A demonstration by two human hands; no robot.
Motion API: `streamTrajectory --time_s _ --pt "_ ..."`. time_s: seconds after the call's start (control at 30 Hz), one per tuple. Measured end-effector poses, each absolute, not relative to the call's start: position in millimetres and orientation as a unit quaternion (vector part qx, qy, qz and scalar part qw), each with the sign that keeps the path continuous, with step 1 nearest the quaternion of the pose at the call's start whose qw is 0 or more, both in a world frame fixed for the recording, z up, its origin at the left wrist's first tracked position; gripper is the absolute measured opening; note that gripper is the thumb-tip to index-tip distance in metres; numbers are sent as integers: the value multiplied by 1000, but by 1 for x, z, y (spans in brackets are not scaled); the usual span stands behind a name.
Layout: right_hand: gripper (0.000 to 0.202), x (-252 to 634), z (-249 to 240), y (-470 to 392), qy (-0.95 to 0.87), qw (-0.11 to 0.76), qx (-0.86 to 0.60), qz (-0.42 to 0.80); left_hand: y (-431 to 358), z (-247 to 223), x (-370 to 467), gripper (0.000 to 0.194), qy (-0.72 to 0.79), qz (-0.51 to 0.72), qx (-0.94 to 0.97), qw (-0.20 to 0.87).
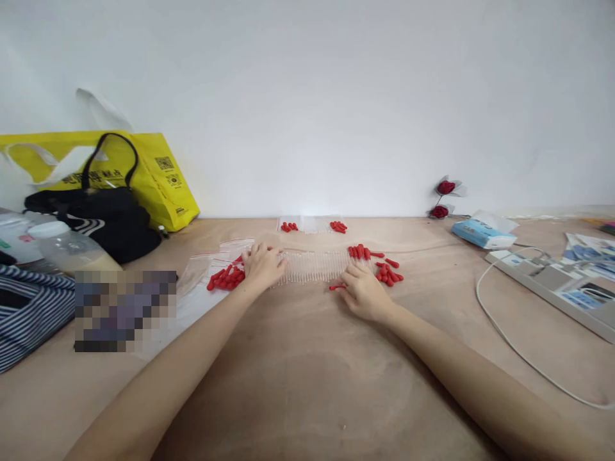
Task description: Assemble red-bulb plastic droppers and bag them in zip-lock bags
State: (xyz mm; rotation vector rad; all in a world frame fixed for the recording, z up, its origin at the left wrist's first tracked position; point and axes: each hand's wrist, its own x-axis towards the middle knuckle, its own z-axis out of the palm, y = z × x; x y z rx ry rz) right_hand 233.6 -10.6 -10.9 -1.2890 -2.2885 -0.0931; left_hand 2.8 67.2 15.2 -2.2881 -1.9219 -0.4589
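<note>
A row of thin clear tubes (314, 266) lies side by side on the table between my hands. My left hand (263, 266) rests at the row's left end, fingers bent and apart over it; its fingertips are partly hidden. Beside it is a pile of red rubber bulbs (227, 278) on a clear plastic bag (192, 301). At the row's lower right, my right hand (364, 293) is closed, and a slim red rubber bulb (337, 288) sticks out from its fingers. Several red bulbs (359, 251) line the row's upper right end. More loose bulbs (390, 275) lie just right of that hand.
Against the wall lies a clear bag (312, 224) with red pieces at both ends. Left stand a yellow bag (168, 186), a black bag (100, 221) and a bottle (72, 250). Right are a tissue pack (483, 234), a power strip (542, 285) and a looping white cable (502, 349).
</note>
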Motion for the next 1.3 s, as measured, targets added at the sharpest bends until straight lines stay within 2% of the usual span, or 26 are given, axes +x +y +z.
streamTrajectory --time_s 0.23,0.47,0.73,1.0,1.17,1.3 --pt "8 234 -22 -37 -870 270 -412 31 115 22 5 51 -649 -48 -758 -43" --pt "8 232 -23 -33 -869 271 -413 27 126 20 2 43 -637 -26 -767 -76" --pt "8 232 -23 -33 -869 276 -409 36 111 16 1 31 -605 -63 -793 -34" --pt "8 232 -23 -33 -867 282 -409 41 54 6 -13 20 -541 -210 -813 54" --pt "8 232 -25 -32 -868 287 -401 52 26 -1 -22 27 -506 -183 -841 52" --pt "9 232 -25 -32 -867 288 -402 56 24 -4 -22 21 -540 -201 -814 73"
